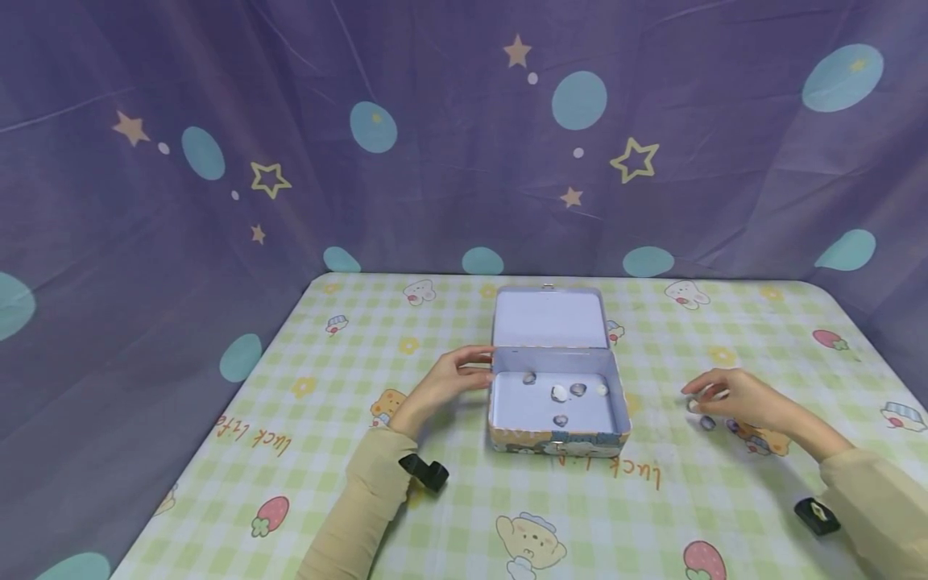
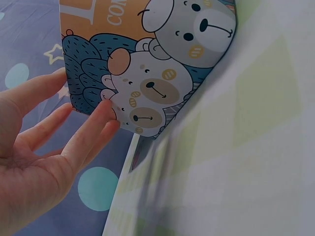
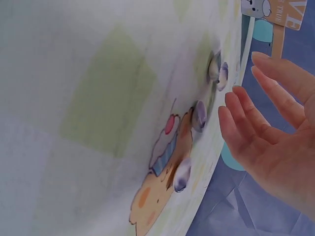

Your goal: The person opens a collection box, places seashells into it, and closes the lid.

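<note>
Standing between spread left fingers [image 2: 91, 129] and spread right fingers [image 3: 253, 111], open tin [image 1: 526, 408], loose shells [image 3: 199, 117], curtain [image 1: 449, 193] behind.

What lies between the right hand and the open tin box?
In the head view, only checked tablecloth shows between the right hand and the box, with part of a printed flower beside the box. A shell shows right at the hand.
</note>
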`<state>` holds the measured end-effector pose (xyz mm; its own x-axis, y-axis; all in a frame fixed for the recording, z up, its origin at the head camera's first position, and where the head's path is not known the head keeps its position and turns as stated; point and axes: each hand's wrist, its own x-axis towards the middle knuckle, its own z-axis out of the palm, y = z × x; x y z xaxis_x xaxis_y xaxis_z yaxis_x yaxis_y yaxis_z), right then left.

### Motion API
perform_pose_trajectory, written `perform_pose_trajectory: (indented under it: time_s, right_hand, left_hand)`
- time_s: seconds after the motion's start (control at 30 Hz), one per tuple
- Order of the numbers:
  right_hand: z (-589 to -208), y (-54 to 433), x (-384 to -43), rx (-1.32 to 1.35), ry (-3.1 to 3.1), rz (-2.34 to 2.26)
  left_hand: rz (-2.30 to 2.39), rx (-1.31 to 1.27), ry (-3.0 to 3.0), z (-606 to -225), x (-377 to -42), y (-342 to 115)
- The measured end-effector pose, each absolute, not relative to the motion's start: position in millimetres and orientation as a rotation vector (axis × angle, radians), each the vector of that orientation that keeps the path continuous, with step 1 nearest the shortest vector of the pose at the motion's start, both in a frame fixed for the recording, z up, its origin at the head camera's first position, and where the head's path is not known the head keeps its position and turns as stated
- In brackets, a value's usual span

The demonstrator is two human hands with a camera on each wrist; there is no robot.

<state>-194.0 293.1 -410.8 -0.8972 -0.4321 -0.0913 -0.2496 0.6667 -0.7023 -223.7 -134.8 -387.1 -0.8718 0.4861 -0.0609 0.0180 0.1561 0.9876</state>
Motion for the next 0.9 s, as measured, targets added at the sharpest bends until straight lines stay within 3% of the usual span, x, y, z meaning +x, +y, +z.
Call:
perform_pose_trajectory:
  time_s: [0.9]
  right_hand:
    - [-422,291,-203,-0.556,2.613,-1.035]
  left_hand:
    - [1.767,0.468,2.081,-388,-224,-135]
